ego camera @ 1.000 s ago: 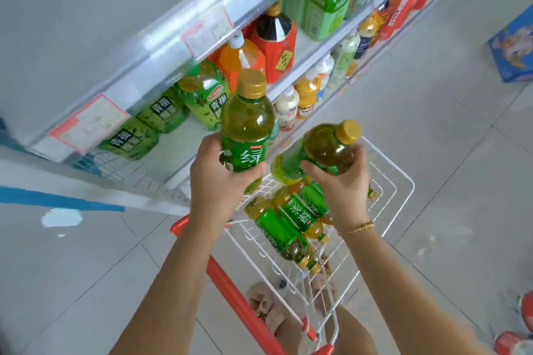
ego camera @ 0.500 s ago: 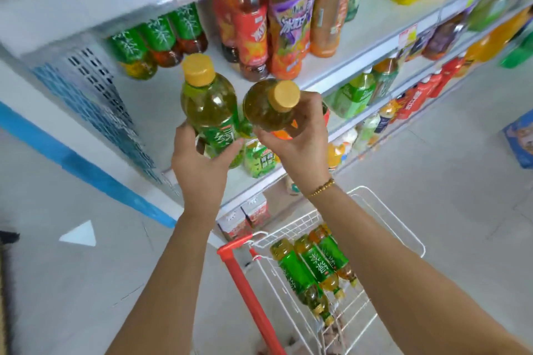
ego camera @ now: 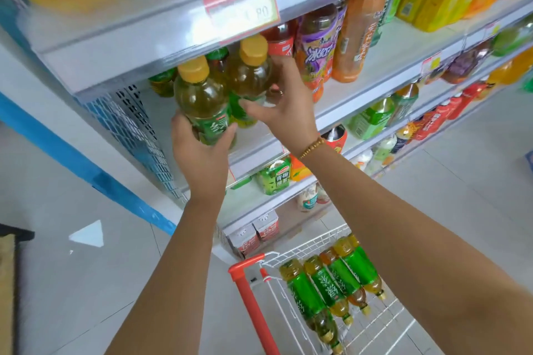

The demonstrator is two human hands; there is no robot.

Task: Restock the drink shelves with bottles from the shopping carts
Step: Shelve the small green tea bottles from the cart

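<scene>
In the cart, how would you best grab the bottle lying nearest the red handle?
Take the bottle round its green-labelled middle, coming down from above. It lies on its side against a neighbour, with the red handle close on the other side, so only its top is free.

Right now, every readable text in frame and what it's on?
"80": price tag on shelf edge; leading digits blurred.
"冰红": purple-label bottle.
"绿": green tea bottle in left hand, partly covered.
Remaining labels and tags: too blurred.
</scene>
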